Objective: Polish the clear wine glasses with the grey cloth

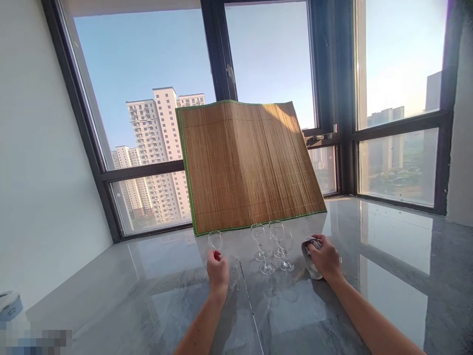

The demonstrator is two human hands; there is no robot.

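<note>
My left hand (pixel 218 272) is closed around the lower part of a clear stemmed glass (pixel 215 239), whose bowl shows above my fingers. Its stem and foot are hidden by the hand. To the right, my right hand (pixel 325 257) grips a crumpled greyish cloth (pixel 313 264), part of which hangs down to the grey tiled surface. Between my hands stands a cluster of several clear stemmed glasses (pixel 285 246), upright and close together. The right hand is nearest to this cluster, apart from it.
A bamboo mat (pixel 251 167) with green edging leans against the dark window frame (pixel 218 54) behind the glasses. The glossy grey tiled surface (pixel 166 305) reflects the windows. A white wall (pixel 44 148) rises at left, and a white and blue object (pixel 10 305) sits at the lower left edge.
</note>
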